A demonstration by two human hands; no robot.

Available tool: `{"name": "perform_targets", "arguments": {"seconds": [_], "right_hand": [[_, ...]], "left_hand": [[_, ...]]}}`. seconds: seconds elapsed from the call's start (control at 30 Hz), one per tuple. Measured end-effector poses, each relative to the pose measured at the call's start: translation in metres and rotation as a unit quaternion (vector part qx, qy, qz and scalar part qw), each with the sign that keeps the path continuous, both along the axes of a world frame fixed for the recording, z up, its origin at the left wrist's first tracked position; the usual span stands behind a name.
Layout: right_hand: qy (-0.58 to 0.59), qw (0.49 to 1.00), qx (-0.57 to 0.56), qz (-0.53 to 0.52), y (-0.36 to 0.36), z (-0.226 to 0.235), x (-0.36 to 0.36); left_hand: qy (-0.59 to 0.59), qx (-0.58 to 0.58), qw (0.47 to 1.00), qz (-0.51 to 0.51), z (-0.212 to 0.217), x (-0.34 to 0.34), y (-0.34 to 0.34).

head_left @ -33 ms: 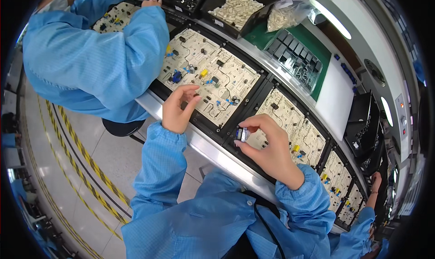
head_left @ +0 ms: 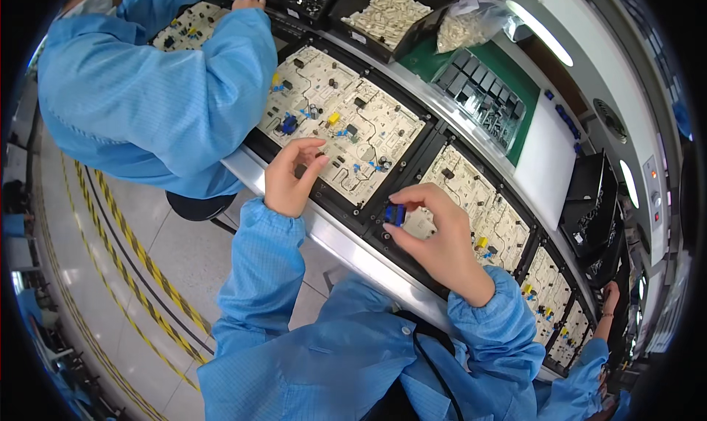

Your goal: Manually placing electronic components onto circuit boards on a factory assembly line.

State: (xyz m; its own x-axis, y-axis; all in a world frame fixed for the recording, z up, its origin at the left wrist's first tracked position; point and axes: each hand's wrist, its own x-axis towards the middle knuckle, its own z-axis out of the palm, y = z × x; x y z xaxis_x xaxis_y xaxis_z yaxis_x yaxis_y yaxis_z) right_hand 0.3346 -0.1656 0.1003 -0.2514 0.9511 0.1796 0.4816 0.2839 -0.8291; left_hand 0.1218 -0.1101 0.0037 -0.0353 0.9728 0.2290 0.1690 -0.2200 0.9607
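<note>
My right hand (head_left: pixel 442 241) pinches a small blue, block-shaped electronic component (head_left: pixel 394 215) between thumb and forefinger. It is held above the black frame between two circuit boards. My left hand (head_left: pixel 289 178) is closed in a loose pinch over the near edge of the left circuit board (head_left: pixel 390 126). Something small and dark shows by its fingertips; I cannot make out what it is. That board carries a similar blue part (head_left: pixel 288 124), a yellow part (head_left: pixel 333 118) and several black ones. The right circuit board (head_left: pixel 471 178) lies partly behind my right hand.
Beyond the boards stand a black bin of pale parts (head_left: pixel 387 16), a clear bag (head_left: pixel 468 27) and a tray of dark blocks (head_left: pixel 479 90). A co-worker in a blue smock (head_left: pixel 147 90) is close at left; another person's arm (head_left: pixel 589 355) reaches in at right. A metal rail (head_left: pixel 346 252) edges the line.
The blue component has turned in my right fingers: a silvery, shiny side showed before, and its blue side shows now. My left hand has hardly moved.
</note>
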Motion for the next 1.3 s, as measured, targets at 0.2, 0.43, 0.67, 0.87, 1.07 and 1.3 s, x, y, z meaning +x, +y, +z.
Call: {"name": "perform_targets", "arguments": {"seconds": [0.2,0.43,0.67,0.87,1.07,1.3], "right_hand": [[-0.032,0.997,-0.062,0.022,0.038,-0.026,-0.006],[-0.142,0.982,-0.100,0.069,0.073,-0.034,-0.018],[-0.195,0.969,-0.122,0.089,0.080,-0.036,-0.025],[-0.248,0.958,-0.117,0.077,0.081,-0.038,-0.029],[-0.254,0.961,-0.089,0.061,0.077,-0.039,-0.032],[-0.288,0.955,0.057,0.033,0.056,-0.054,-0.043]], "left_hand": [[-0.065,-0.010,0.997,0.051,0.004,0.003,-0.004],[-0.080,0.009,0.993,0.084,-0.001,0.004,-0.002],[-0.107,0.069,0.988,0.088,-0.010,0.007,0.001],[-0.124,0.064,0.987,0.081,-0.005,0.005,-0.005],[-0.112,0.006,0.993,0.034,-0.002,0.001,-0.010],[-0.073,0.087,0.992,0.060,-0.007,0.008,-0.014]]}}
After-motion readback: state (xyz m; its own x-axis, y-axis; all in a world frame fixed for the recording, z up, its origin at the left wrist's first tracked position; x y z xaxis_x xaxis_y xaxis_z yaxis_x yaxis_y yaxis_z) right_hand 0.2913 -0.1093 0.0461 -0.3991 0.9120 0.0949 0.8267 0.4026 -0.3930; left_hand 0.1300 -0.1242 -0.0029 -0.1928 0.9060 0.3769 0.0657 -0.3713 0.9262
